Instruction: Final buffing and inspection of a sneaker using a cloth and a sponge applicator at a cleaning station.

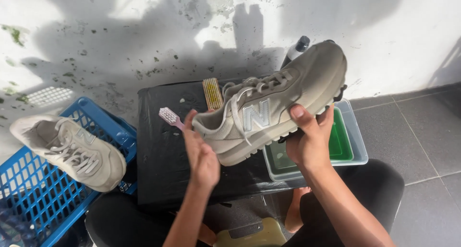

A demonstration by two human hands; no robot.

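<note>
A beige laced sneaker (276,100) is held up in the air, side towards me and toe pointing up right. My right hand (307,141) grips its sole from below, thumb on the side. My left hand (201,153) is at the heel and holds a small toothbrush (169,117) with white bristles and a pink handle that sticks out to the upper left. A second beige sneaker (72,148) rests on a blue plastic crate (43,189) at the left.
A black covered stand (163,155) sits under the hands, with a yellow-bristled wooden brush (212,93) lying on it. A clear tub of green liquid (345,146) is at its right, a bottle (295,50) behind it. White stained wall behind, grey floor tiles at the right.
</note>
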